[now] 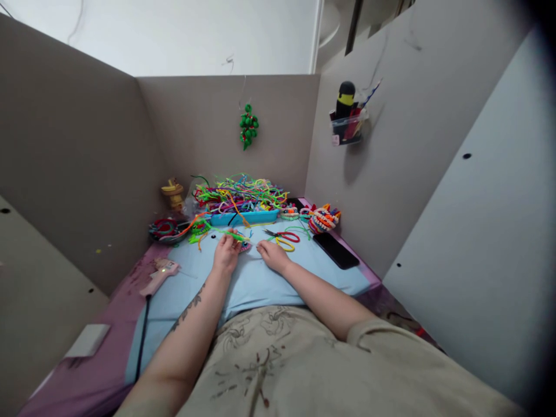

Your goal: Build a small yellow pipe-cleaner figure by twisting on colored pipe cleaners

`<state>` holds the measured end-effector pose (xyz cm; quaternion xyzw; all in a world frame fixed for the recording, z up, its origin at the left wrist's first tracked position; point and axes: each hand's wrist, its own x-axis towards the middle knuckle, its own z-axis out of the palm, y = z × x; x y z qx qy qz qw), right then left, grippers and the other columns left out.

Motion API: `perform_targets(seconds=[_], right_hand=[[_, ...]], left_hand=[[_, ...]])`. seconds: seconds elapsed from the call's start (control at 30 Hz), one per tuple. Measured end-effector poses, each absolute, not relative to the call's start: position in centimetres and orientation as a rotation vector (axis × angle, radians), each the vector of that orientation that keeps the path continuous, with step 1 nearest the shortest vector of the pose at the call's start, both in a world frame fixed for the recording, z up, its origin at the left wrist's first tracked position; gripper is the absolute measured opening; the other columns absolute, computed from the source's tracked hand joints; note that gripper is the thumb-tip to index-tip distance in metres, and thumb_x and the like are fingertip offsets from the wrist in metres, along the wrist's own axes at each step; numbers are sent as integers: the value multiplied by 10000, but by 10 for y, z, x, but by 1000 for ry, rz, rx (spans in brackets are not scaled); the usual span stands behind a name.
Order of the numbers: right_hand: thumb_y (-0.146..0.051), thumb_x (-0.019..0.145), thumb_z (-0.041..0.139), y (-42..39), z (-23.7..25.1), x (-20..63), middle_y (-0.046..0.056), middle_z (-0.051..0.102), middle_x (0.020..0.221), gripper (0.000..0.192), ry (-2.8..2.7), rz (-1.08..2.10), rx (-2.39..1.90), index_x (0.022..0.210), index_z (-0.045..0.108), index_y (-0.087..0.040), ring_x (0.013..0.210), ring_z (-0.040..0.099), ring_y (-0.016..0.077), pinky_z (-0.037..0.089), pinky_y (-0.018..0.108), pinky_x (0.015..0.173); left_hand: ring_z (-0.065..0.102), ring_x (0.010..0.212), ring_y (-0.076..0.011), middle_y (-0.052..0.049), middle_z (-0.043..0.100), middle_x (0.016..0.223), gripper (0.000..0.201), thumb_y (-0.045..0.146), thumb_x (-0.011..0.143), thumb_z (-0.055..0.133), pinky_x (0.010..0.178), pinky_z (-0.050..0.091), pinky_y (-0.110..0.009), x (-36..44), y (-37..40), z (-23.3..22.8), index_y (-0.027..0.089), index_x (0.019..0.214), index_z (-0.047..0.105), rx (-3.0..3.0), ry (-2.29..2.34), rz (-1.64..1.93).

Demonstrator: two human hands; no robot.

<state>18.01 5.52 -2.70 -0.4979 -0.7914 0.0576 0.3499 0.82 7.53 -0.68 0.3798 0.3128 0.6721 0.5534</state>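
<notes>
My left hand (226,253) is closed on a bright green pipe cleaner (238,236), which sticks out to the right from its fingers. Just under those fingers lies a small pink and blue piece (245,246) with an eye on it; whether the hand touches it I cannot tell. A short gap to the right, my right hand (273,255) is closed in a pinch, and what its fingertips hold is too small to make out. Beyond the right hand rest scissors (286,237) with red and yellow handles. A loose black-and-white eye (213,236) lies left of my left hand.
A blue tray (245,218) heaped with colourful pipe cleaners stands at the back. A pink glue gun (160,279) with a black cord lies left, a phone (336,250) right. Finished-looking striped pieces (324,219) sit back right, a dark bowl (167,231) back left. Grey panels enclose the table.
</notes>
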Motion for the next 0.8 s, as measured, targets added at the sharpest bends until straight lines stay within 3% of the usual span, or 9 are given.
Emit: perform_targets(seconds=[0.1,0.57,0.8], right_hand=[[-278,889,416,54,-26,181,19,644,789,172,-2057,95,-1313,894,578,-218,724,572,154,340,227,593],[-268,895,398,51,-24,180,26,658,792,189,-2090,-15,-1277,915,577,-211,720,587,158,344,232,592],[-256,884,395,49,-24,174,77,647,975,257,-2017,-17,-1127,1100,509,-175,834,589,182,402,258,696]], left_hand=[[598,817,-118,-23,625,926,330,443,689,653,729,476,-271,10,75,-8,218,906,548,948,744,1580],[607,856,-165,-61,650,884,393,448,604,715,776,467,-308,27,63,-8,161,848,603,1078,687,1426],[600,889,-190,-100,650,1025,390,391,616,718,795,459,-323,26,64,-11,154,921,664,1198,734,1373]])
